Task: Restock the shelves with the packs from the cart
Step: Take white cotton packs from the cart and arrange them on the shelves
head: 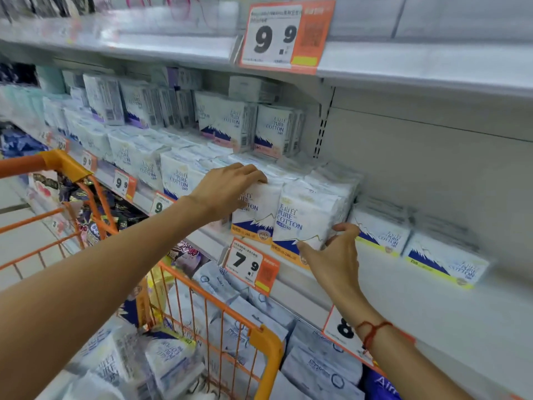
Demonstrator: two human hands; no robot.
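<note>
White "Pure Cotton" packs with a blue mountain print stand in rows on the middle shelf [403,290]. My left hand [227,189] rests curled over the top edge of one orange-banded pack [259,212] at the shelf front. My right hand [331,255] touches the lower right corner of the neighbouring orange-banded pack [305,217] with spread fingers, thumb against its side. Two yellow-banded packs [380,235] lie flat further right. The orange cart [268,350] at lower left holds more white packs [170,362].
A 7.9 price tag [251,267] hangs from the shelf edge below my hands, and a large 9.9 tag [285,33] hangs from the shelf above. Bare shelf lies to the right. A lower shelf holds pale blue packs [320,368].
</note>
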